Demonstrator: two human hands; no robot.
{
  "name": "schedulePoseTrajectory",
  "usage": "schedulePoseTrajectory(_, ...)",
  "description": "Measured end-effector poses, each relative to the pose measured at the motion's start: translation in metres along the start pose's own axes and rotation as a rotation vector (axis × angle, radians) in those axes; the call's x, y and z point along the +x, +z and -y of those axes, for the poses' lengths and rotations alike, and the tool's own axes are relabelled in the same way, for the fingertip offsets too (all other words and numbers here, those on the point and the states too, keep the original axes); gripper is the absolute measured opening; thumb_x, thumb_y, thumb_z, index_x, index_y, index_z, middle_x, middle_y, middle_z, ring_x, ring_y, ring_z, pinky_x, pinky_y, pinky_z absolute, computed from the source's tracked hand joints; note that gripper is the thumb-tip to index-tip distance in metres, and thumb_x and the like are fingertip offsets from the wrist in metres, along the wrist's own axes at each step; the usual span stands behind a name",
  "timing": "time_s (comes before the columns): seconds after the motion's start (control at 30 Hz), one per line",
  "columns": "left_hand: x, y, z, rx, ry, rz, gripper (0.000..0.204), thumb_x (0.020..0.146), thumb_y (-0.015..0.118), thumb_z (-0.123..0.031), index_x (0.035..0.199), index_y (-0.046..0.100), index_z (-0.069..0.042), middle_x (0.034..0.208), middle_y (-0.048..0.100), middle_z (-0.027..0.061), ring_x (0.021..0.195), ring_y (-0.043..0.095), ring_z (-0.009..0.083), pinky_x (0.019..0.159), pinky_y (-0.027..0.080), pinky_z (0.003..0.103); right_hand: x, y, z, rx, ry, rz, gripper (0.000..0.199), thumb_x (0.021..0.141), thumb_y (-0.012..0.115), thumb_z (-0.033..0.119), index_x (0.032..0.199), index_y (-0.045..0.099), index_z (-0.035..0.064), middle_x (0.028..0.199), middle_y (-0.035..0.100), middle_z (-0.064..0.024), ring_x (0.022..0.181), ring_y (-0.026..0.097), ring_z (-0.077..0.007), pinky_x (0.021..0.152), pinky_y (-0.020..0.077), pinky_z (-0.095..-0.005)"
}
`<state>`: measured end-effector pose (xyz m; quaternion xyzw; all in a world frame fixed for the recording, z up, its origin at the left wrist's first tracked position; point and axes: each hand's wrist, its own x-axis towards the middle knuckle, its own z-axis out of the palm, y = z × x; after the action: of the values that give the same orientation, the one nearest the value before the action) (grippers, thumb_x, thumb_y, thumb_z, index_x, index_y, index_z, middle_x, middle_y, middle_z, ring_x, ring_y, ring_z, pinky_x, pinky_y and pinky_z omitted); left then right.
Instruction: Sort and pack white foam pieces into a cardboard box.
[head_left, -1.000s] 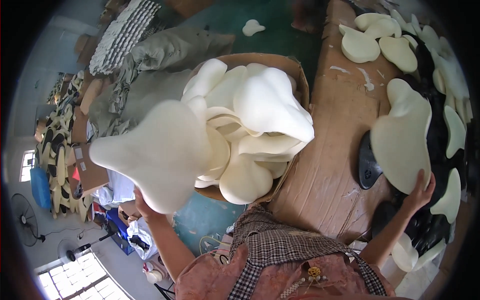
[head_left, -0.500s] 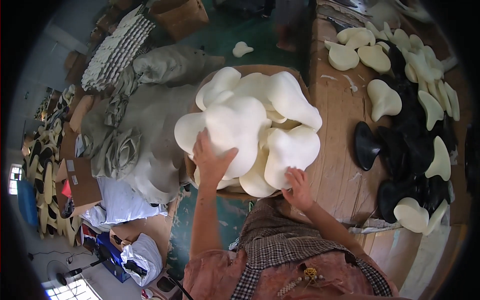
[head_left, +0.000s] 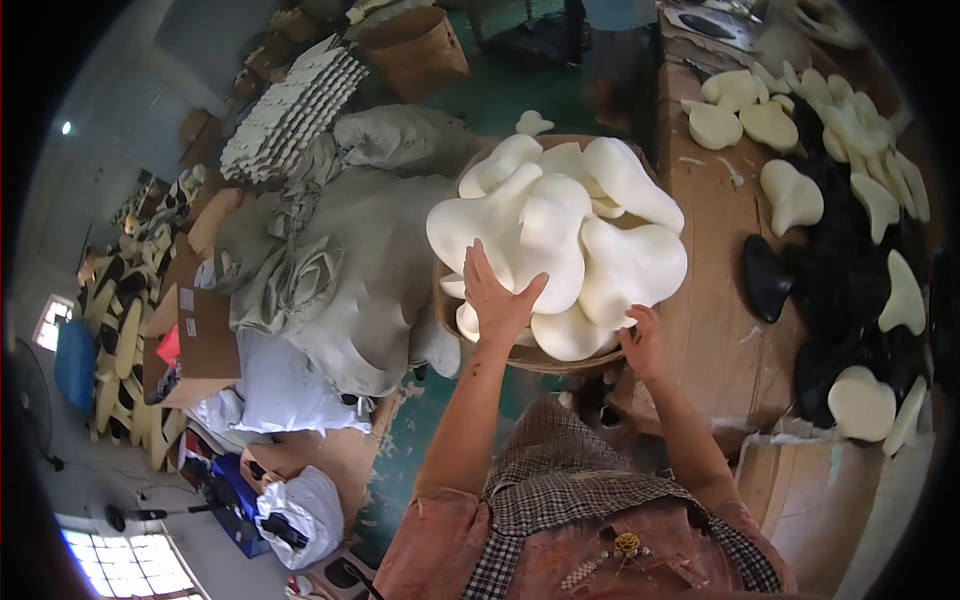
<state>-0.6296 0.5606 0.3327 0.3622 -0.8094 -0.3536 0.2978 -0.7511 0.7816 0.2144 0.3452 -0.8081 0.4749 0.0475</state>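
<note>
A brown round-edged bin (head_left: 560,366) in front of me is heaped with cream saddle-shaped foam pads (head_left: 632,262). My left hand (head_left: 503,305) lies against the near face of a large pad (head_left: 556,235) on the pile, thumb and fingers spread. At the pile's near right edge, my right hand (head_left: 643,345) touches the pads beside the bin's rim. Its fingers are slightly bent and apart, and no pad is lifted in it. The lower pads are mostly hidden under the upper ones.
Right of the bin stands a cardboard-covered table (head_left: 705,290) with more cream pads (head_left: 792,196) and black saddle-shaped pieces (head_left: 766,278). Grey sheet material (head_left: 370,260) is piled at the left. One loose foam pad (head_left: 534,123) lies beyond the bin. A cardboard box (head_left: 195,345) stands farther left.
The whole scene has shifted rightward as the view turned. The upper pads have settled closer together, and my right hand has slid to the pile's edge near the rim.
</note>
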Motion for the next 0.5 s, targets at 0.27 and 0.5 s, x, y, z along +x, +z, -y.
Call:
schedulePoseTrajectory(0.27, 0.017, -0.061, 0.102, -0.217, -0.296, -0.350, 0.078, 0.079, 0.064, -0.037, 0.136, 0.026, 0.001, 0.136, 0.030, 0.0225, 0.125, 0.030, 0.0380, 0.101, 0.029, 0.044, -0.115, -0.010, -0.075, 0.323, 0.778, 0.036, 0.024, 0.084, 0.060, 0.015, 0.103, 0.055, 0.0034, 0.080, 0.057, -0.0028, 0.064, 0.055, -0.0101, 0.056, 0.0462, -0.0221)
schedulePoseTrajectory(0.5, 0.026, -0.052, 0.242, -0.614, -0.883, 0.197, 0.091, 0.077, 0.061, -0.053, 0.142, 0.017, -0.007, 0.141, 0.029, 0.0182, 0.127, 0.034, 0.0315, 0.101, 0.033, 0.042, -0.099, 0.050, -0.010, 0.582, 1.347, -0.008, 0.063, 0.084, 0.056, 0.042, 0.132, 0.034, 0.0082, 0.113, 0.047, -0.0143, 0.092, 0.052, -0.0303, 0.071, 0.0483, -0.0410)
